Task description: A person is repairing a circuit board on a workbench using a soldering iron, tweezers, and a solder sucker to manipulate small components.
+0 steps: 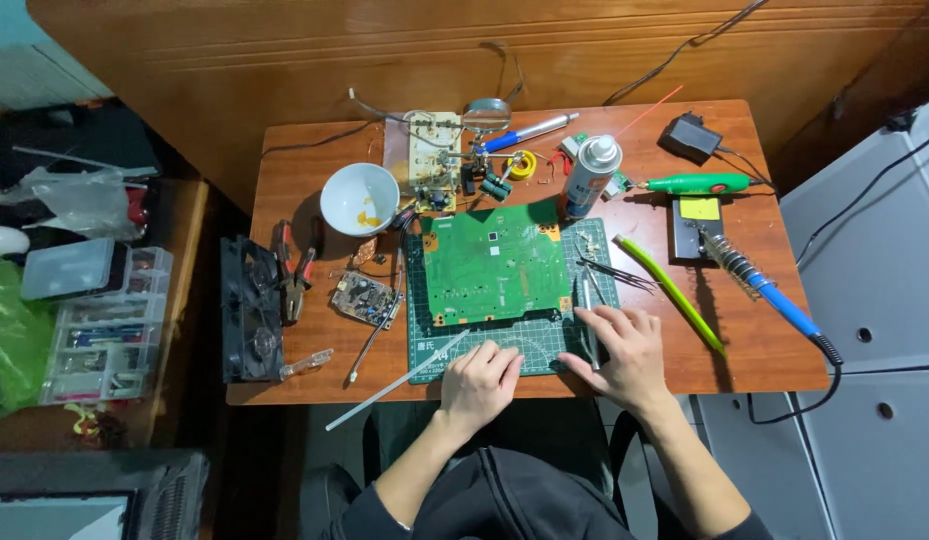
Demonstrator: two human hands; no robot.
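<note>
The person sits at a small wooden table (pixel 315 160) with both hands resting on the near edge of a dark green cutting mat (pixel 545 345). The left hand (pixel 480 385) is loosely curled, knuckles up, and pinches the end of a long thin white rod (pixel 385 385) that slants away off the table's front edge to the left. The right hand (pixel 625 355) lies flat with fingers spread, pressing down on a slim metal tool (pixel 588 320) at the mat's right side; it closes around nothing. A large green circuit board (pixel 495 265) lies on the mat just beyond both hands, apart from the fingers. Dark tweezers (pixel 615 272) lie right of the board, a yellow-green strip (pixel 670 290) beyond them. A white bowl (pixel 359 197) sits at the back left, a spray can (pixel 591 175) behind the board.
</note>
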